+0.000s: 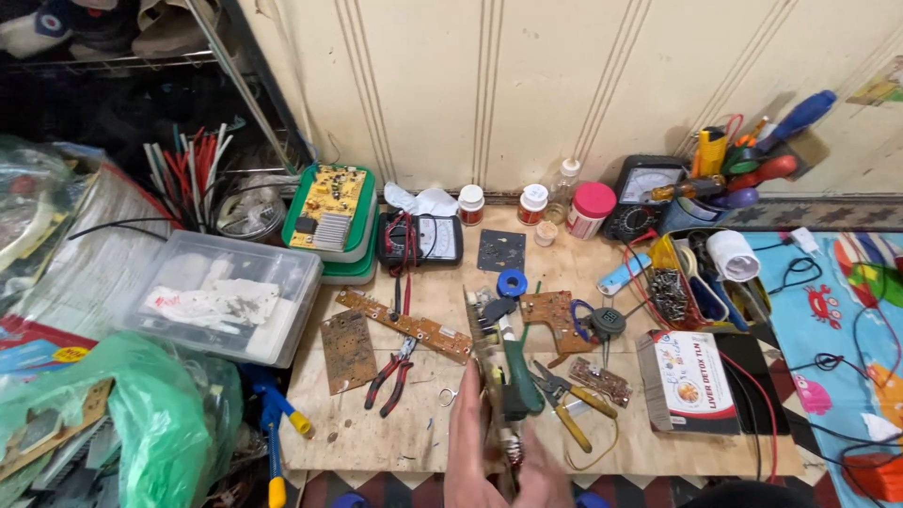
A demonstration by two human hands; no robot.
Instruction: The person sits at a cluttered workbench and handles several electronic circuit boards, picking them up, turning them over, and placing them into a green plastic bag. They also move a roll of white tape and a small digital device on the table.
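My left hand [467, 442] and my right hand [547, 475] meet at the bottom centre, over the near edge of a wooden board [376, 437]. Together they hold a circuit board [482, 343] that stands on its edge and points away from me. The left hand grips its left side. The right hand closes on its near end from the right. A green-handled tool [521, 372] lies right beside the circuit board, touching or nearly touching it. Both wrists are cut off by the frame.
Red-handled pliers [393, 372], yellow-handled cutters [567, 403], a long brown circuit strip [404, 325] and a white carton [694, 381] lie around the hands. Two analog meters [420, 238] [644, 193], small jars, a green tray [331, 212] and a tool holder [701, 273] stand behind. A clear box [221, 292] sits left.
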